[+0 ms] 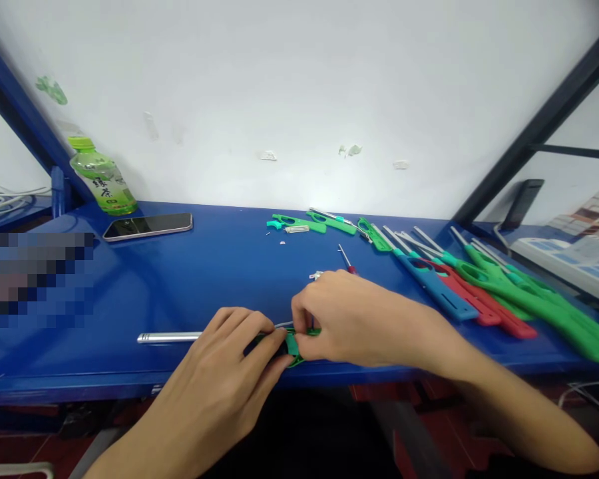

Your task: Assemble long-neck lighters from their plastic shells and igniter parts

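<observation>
A green long-nosed lighter (292,344) lies at the table's front edge, its silver tube (170,337) pointing left. Over the tube's base and the near end of the body rests my left hand (229,362), closed with thumb and fingers gripping the lighter. My right hand (349,319) pinches at the handle from the right, thumb beside a teal part; what sits between its fingertips is hidden. The handle looks opened up, though the hands cover most of it. Just beyond my right hand are a small screwdriver (350,267) and a little pale part (316,275).
Blue, red and green long-nosed lighters (444,293) are heaped at the right. Green lighter shells (304,225) and small loose parts lie near the wall. A phone (148,226) and a green-tea bottle (104,183) stand back left. A blurred patch (30,279) covers the left edge.
</observation>
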### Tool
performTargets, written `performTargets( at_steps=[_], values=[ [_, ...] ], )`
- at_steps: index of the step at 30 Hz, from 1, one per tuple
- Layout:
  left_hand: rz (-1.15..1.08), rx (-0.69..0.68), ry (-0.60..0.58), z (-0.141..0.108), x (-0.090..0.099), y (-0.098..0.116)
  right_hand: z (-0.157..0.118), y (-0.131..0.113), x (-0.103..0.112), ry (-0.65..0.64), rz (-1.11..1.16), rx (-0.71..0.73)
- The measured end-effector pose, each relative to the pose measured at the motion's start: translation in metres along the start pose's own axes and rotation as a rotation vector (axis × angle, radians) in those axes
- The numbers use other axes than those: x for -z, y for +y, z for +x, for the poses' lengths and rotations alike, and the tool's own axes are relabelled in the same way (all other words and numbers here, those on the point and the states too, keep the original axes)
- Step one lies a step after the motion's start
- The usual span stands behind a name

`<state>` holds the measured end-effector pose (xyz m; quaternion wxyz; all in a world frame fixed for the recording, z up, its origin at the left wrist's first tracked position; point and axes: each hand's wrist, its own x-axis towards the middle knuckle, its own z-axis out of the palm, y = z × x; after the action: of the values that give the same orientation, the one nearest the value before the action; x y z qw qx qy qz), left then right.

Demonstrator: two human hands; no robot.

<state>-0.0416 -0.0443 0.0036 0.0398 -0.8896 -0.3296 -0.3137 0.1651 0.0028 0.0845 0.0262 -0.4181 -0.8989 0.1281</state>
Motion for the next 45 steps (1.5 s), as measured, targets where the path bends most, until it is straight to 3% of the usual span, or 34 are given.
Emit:
performTargets(
  at_steps=[17, 23, 33, 45],
  values=[
    [0.032, -0.022, 0.023, -0.001, 0.001, 0.002, -0.002, 0.004, -0.001, 0.011, 0.033, 0.026],
    [0.009, 0.054, -0.018, -0.007, 0.0, -0.007, -0.004, 0.008, -0.003, 0.036, 0.015, 0.065],
    [0.055, 0.02, -0.023, -0.005, -0.001, -0.014, -0.008, 0.007, -0.008, 0.049, -0.016, 0.092],
    [0.068, 0.006, 0.004, -0.011, -0.009, -0.013, -0.013, 0.008, -0.008, 0.029, 0.038, 0.04]
  ],
)
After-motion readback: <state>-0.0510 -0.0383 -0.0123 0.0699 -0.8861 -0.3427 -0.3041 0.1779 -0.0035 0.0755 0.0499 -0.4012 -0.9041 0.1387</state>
